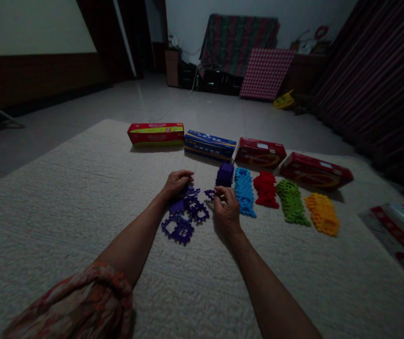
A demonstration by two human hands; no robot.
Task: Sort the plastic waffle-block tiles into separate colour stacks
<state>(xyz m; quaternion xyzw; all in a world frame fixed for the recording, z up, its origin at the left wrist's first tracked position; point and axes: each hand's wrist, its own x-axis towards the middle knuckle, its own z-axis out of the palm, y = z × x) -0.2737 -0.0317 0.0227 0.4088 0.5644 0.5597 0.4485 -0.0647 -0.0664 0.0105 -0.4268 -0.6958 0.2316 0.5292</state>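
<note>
My right hand pinches a small purple building tile between thumb and fingertips, a little above the mat. Opposite it, my left hand is closed, its fingers curled beside the loose pile; whatever they hold is hidden. Several purple interlocking tiles with notched edges lie flat between my forearms, some with window-like cut-outs. Just beyond my right hand stands a neat purple stack. To its right run rows of light blue tiles, red tiles, green tiles and orange tiles.
Behind the tiles stand a red and yellow box, a blue box and two dark red boxes. A pale quilted mat covers the floor. A red and white package lies at far right.
</note>
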